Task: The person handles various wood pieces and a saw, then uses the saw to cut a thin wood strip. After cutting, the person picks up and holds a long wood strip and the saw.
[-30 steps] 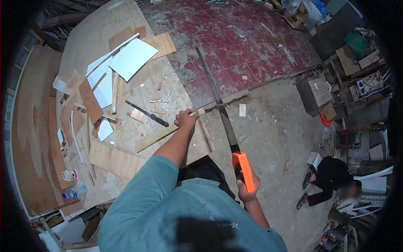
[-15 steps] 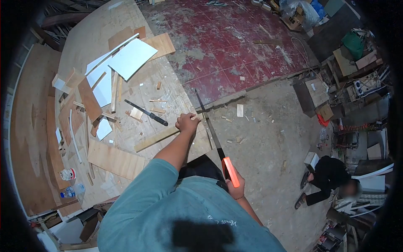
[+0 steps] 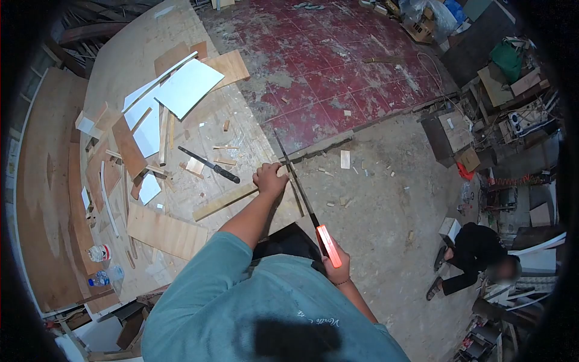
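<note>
My left hand (image 3: pixel 269 180) is closed over a narrow wooden strip (image 3: pixel 223 203), pressing it to the workbench (image 3: pixel 241 123) near the right edge. The strip lies slantwise, its far end reaching the bench edge. In my right hand (image 3: pixel 335 260) is a handsaw (image 3: pixel 303 198), gripped by its orange handle. Its long dark blade crosses the strip's end just right of my left fingers, tip pointing away from me. A black-handled knife (image 3: pixel 211 165) lies on the bench beyond my left hand.
White panels (image 3: pixel 188 87), plywood offcuts (image 3: pixel 166 229) and small scraps cover the bench. A jar (image 3: pixel 99 253) and a plastic bottle (image 3: pixel 98 279) stand at its near left. Offcuts litter the concrete floor (image 3: pixel 374 211). A person (image 3: pixel 473 253) in black crouches at the right.
The saw has shifted slightly left, its blade now closer to my left fingers. My left hand stays on the strip. The view has tilted a little.
</note>
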Available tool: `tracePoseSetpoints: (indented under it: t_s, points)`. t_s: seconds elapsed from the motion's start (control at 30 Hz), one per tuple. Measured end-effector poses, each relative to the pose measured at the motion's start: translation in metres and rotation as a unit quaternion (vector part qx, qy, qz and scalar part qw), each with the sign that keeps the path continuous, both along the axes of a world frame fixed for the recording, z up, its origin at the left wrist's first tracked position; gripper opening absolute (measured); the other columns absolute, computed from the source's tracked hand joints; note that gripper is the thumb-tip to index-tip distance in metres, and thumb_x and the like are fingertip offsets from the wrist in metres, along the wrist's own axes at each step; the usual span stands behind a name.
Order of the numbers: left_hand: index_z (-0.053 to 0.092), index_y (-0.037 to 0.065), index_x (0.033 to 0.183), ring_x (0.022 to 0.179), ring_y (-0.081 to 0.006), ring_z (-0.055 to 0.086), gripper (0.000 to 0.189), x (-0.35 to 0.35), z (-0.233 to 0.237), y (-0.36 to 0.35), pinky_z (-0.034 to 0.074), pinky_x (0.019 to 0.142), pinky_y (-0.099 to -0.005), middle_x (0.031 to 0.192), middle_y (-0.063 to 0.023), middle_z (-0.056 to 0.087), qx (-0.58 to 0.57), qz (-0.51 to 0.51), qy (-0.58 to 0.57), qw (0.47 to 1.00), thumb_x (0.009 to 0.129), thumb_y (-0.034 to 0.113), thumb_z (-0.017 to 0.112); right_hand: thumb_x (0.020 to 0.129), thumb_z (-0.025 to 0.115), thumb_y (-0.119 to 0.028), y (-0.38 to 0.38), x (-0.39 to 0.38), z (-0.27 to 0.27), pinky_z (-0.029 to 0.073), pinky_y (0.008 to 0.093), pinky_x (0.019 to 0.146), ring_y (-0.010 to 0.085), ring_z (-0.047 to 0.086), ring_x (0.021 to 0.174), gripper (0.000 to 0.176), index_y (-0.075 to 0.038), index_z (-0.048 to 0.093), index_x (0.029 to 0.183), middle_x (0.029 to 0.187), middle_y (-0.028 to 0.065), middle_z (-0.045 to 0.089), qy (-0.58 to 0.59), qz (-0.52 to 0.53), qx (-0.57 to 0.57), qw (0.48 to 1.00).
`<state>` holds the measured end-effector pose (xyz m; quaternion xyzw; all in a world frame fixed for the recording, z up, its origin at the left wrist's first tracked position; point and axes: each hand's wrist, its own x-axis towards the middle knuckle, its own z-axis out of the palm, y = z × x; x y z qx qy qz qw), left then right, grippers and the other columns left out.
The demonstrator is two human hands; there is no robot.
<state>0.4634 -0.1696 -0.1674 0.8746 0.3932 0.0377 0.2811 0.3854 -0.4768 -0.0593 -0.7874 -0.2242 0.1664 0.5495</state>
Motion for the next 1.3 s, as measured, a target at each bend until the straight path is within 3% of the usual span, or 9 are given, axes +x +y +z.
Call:
tracePoseSetpoints:
  t_s: [0.07, 0.27, 0.47, 0.6, 1.3]
  points:
    - [0.068, 0.023, 0.111, 0.112, -0.0278, 0.049, 0.039, 0.000, 0.001, -0.001, 0.031, 0.098, -0.0456, 0.110, -0.0071, 0.057, 0.008, -0.047, -0.037, 0.998, 0.074, 0.034, 0.074, 0.069, 0.058, 0.002, 0.000, 0.000, 0.002, 0.050, 0.0341, 0.092, 0.0290, 0.065, 0.109, 0.062, 0.003, 0.051, 0.131, 0.119, 0.0217, 0.064, 0.020, 0.001, -0.013, 1.000]
    - [0.069, 0.022, 0.110, 0.104, -0.0275, 0.052, 0.038, 0.006, -0.022, 0.004, 0.038, 0.091, -0.0417, 0.102, -0.0058, 0.058, 0.003, -0.052, -0.069, 0.996, 0.072, 0.026, 0.076, 0.070, 0.058, 0.001, -0.001, 0.001, 0.001, 0.049, 0.0340, 0.093, 0.0283, 0.064, 0.111, 0.062, 0.004, 0.051, 0.131, 0.120, 0.0221, 0.063, 0.042, -0.001, -0.010, 0.999]
    - [0.069, 0.019, 0.104, 0.104, -0.0284, 0.054, 0.034, 0.009, -0.025, 0.007, 0.037, 0.093, -0.0430, 0.102, -0.0069, 0.059, -0.052, -0.033, -0.084, 0.995, 0.072, 0.025, 0.076, 0.070, 0.059, 0.001, 0.000, 0.001, -0.001, 0.049, 0.0337, 0.093, 0.0295, 0.064, 0.110, 0.062, 0.003, 0.051, 0.131, 0.121, 0.0222, 0.062, 0.034, -0.001, -0.013, 0.999]
    - [0.069, 0.019, 0.104, 0.103, -0.0280, 0.054, 0.034, 0.008, -0.028, 0.008, 0.038, 0.092, -0.0431, 0.100, -0.0066, 0.059, -0.050, -0.030, -0.090, 0.994, 0.072, 0.025, 0.077, 0.070, 0.054, 0.001, 0.001, 0.001, 0.002, 0.047, 0.0342, 0.096, 0.0269, 0.063, 0.111, 0.059, 0.006, 0.051, 0.129, 0.120, 0.0216, 0.063, 0.038, -0.003, -0.005, 0.999]
    - [0.070, 0.016, 0.100, 0.093, -0.0281, 0.059, 0.035, 0.010, -0.037, 0.017, 0.044, 0.083, -0.0424, 0.093, -0.0082, 0.061, -0.055, -0.041, -0.099, 0.993, 0.066, 0.022, 0.076, 0.070, 0.063, 0.001, -0.006, -0.002, -0.003, 0.048, 0.0331, 0.096, 0.0251, 0.064, 0.110, 0.060, 0.006, 0.052, 0.129, 0.119, 0.0202, 0.064, 0.042, 0.011, -0.018, 0.999]
